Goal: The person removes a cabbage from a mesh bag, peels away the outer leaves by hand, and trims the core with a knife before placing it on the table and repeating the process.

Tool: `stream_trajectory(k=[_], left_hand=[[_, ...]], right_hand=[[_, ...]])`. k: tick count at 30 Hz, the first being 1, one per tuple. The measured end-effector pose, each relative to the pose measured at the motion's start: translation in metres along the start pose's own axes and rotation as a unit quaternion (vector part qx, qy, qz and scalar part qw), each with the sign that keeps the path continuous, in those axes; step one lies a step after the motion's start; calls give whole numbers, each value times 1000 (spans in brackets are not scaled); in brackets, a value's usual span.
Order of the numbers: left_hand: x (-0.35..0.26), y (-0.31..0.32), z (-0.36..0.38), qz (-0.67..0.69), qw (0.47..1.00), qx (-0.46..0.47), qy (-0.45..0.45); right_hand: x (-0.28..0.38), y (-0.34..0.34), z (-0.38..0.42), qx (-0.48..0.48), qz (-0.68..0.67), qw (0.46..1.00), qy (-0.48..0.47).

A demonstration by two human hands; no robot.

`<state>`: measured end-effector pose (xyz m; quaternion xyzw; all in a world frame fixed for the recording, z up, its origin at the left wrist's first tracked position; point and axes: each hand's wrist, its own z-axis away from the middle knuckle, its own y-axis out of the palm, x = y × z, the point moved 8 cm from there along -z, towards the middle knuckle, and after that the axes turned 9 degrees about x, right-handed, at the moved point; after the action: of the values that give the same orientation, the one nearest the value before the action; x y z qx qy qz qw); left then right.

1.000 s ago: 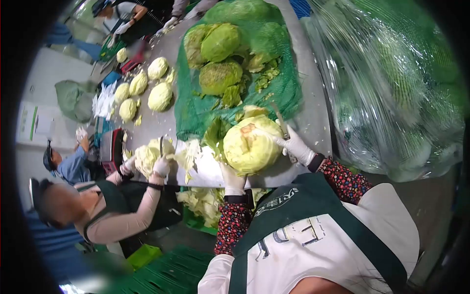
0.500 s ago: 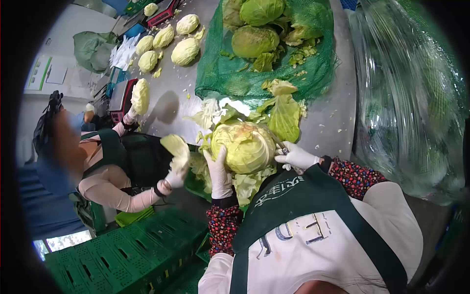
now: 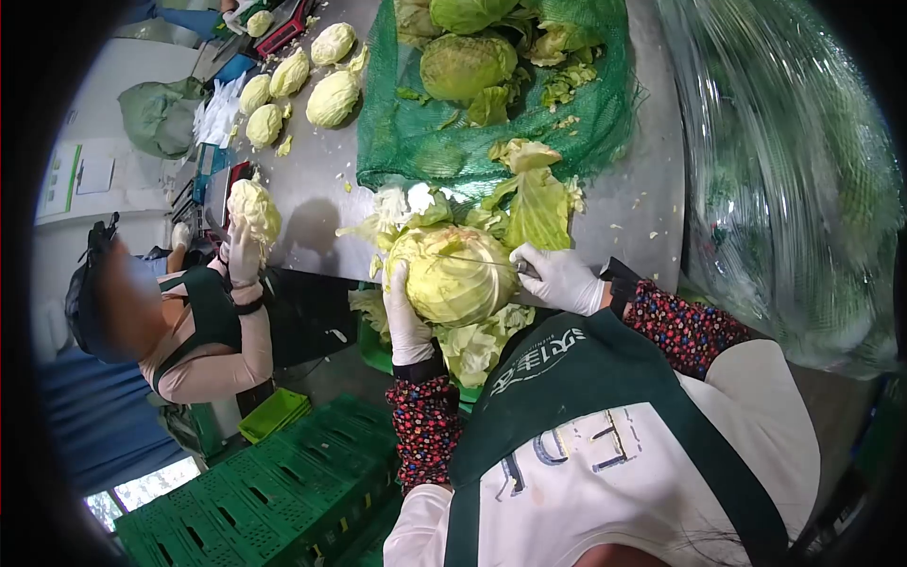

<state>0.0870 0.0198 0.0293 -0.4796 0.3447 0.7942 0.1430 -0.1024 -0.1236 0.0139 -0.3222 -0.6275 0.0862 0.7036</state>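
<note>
A large pale green cabbage (image 3: 449, 283) with a brownish patch on top sits at the edge of the metal table. My left hand (image 3: 406, 317), in a white glove, presses against its left side. My right hand (image 3: 559, 280), also gloved, is closed round the handle of a knife, whose thin blade (image 3: 463, 258) lies across the top of the cabbage. Loose outer leaves (image 3: 539, 208) lie just behind it, and more leaves (image 3: 477, 348) hang in front, below the cabbage.
Untrimmed cabbages (image 3: 468, 66) rest on a green net (image 3: 397, 142). Several trimmed cabbages (image 3: 333, 99) are at the back left. A co-worker (image 3: 213, 321) at left holds another cabbage (image 3: 253, 210). Green crates (image 3: 274, 482) stand below; plastic-wrapped goods (image 3: 784, 189) stand right.
The knife blade has come over the top of the cabbage as my right hand shifted up and left. The co-worker's lower hand has risen to their cabbage, and the leaf it held is gone from it.
</note>
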Motion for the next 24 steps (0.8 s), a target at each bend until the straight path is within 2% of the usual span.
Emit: stream_trajectory(k=[6,10,13,15,18,19,22,24], left_hand=[[-11,16,3,-29,999,-1,26],[-4,12,1,4,1000,4,-1],[-5,11,2,-50,999,-11,11],[-13,18,7,-178,983,-6,53],[-14,45,25,-253,964,-58,47],[-11,47,25,-289,955,-47,46],[-14,45,14,-249,967,-34,25],[-17,26,-9,-194,981,13,21]], right_hand=[[-1,20,-15,106,86,989,50],[8,14,-21,80,171,981,35],[4,15,-25,98,169,979,64],[-1,15,-26,128,172,973,88],[-17,10,-17,137,190,967,102],[-10,2,-17,154,197,962,113],[-9,1,-20,158,201,959,124],[3,2,-30,188,194,952,141]])
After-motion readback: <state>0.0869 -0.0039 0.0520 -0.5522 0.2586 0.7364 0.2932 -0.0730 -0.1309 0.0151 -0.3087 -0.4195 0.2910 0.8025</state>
